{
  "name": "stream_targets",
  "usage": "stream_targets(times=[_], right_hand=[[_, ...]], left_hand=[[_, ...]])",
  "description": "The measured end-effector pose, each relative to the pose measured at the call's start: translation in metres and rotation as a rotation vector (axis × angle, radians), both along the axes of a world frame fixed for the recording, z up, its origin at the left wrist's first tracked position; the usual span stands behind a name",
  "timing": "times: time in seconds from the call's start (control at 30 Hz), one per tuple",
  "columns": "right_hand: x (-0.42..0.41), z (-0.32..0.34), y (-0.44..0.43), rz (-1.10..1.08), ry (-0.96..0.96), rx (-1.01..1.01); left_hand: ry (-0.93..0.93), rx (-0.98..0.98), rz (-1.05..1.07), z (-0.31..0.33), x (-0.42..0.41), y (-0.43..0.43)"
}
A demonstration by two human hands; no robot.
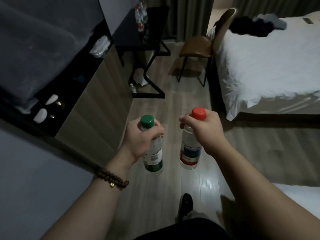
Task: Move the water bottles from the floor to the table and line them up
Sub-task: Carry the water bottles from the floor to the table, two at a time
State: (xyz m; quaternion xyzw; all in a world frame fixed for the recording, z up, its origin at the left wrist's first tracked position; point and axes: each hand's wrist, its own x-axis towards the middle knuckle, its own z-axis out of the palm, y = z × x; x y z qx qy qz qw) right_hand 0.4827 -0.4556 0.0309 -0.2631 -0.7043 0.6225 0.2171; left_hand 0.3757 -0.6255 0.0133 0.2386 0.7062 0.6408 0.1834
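— What does the left grip [140, 137] hold?
— Its fingers are curled round the neck of the green-capped bottle [154, 158], just under the cap. The cap stands above the fist; the body and its green label hang below it, roughly upright.

— And the right grip [202, 129]?
— It is closed the same way round the neck of the red-capped bottle [190, 153]. The red cap pokes out on top, and the clear body with its red-and-blue label hangs beneath the knuckles.

— How do the two bottles lie?
— They are side by side and apart, over the wooden floor [173, 187]. A beaded bracelet [112, 177] sits on the left wrist, and a dark shoe [186, 203] shows below.

— Where is the surface [131, 37]?
— It is well ahead, dark, against the left wall. A cluster of bottles [141, 16] stands toward its far edge.

— Is anything left on the floor?
— A small bottle [133, 88] stands under the surface's near edge, by the frame.

— What is on the right?
— A brown chair [199, 44], and beside it a white bed [259, 63].
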Motion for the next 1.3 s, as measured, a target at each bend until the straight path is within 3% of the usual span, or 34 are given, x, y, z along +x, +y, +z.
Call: stream_targets(times=[0.57,0.93,1.3], right_hand=[[-0.181,0.016,0.270,-0.005,-0.006,0.064],[-0.355,0.022,0.469,-0.036,-0.066,0.211],[-0.524,0.015,0.615,-0.014,-0.030,0.120]], left_hand=[[0.019,0.025,-0.043,0.015,-0.194,0.272],[0.011,0.048,-0.094,0.008,-0.368,0.472],[0.023,0.062,-0.004,0.021,-0.530,0.609]])
